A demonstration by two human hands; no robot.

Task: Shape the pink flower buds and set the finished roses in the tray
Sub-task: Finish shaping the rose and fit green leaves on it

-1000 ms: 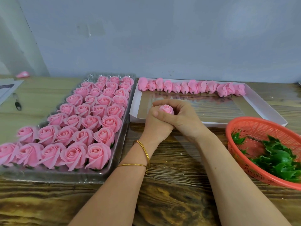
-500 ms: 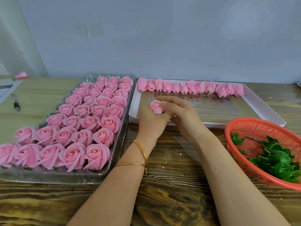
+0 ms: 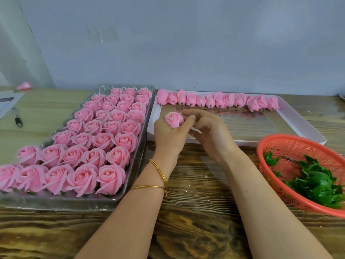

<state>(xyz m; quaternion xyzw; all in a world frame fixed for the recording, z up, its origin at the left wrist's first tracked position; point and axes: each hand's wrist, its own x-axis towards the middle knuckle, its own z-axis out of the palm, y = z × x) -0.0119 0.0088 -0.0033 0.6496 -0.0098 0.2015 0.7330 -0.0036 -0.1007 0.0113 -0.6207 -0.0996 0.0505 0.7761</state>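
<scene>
Head view: wooden table [image 3: 196, 230] (grey-blue wall [image 3: 186, 43])

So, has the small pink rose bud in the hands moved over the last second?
Yes: the bud shifted left, toward the clear plastic tray.

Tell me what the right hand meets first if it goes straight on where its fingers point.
The pink rose held in the left hand. The right hand points left at it, nearly or just touching its petals; depth is unclear.
</scene>
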